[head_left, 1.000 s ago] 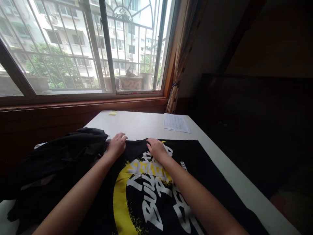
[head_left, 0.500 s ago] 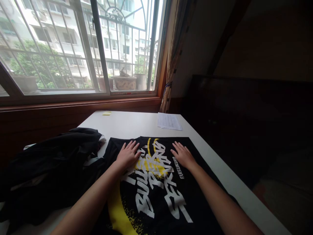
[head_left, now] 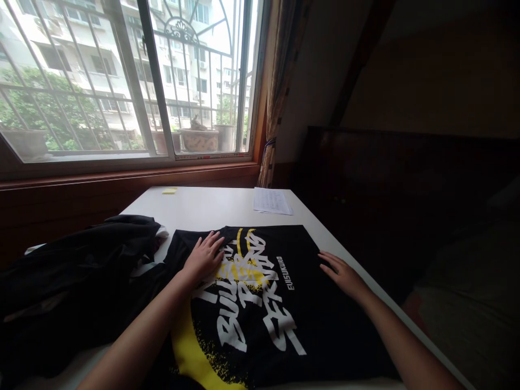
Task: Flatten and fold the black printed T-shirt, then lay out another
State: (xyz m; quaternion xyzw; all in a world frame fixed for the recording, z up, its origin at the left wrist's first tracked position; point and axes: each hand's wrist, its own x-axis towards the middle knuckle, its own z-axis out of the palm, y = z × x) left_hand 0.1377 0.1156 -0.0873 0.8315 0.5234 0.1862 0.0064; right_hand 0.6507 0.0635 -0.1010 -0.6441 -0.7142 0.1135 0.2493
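A black T-shirt (head_left: 320,319) with white lettering and a yellow print lies spread over the white table (head_left: 195,208). My left hand (head_left: 206,254) rests flat on its upper left part, fingers apart, beside the lettering. At the shirt's right edge is my right hand (head_left: 340,272), its fingers stretched out and the fingertips at the cloth's border. Neither hand grips anything that I can see. To the left of the shirt lies a crumpled heap of dark clothes (head_left: 81,276) with some white cloth showing.
Printed sheets of paper (head_left: 271,201) lie at the table's far right corner, and a yellow sticky note (head_left: 169,191) at its far left. Behind the table are a barred window (head_left: 182,97) and a tied curtain (head_left: 268,157). Dark furniture (head_left: 385,200) stands on the right.
My right hand has moved right, from the shirt's print to its right edge. My left hand stays on the cloth. The view has shifted slightly to the right.
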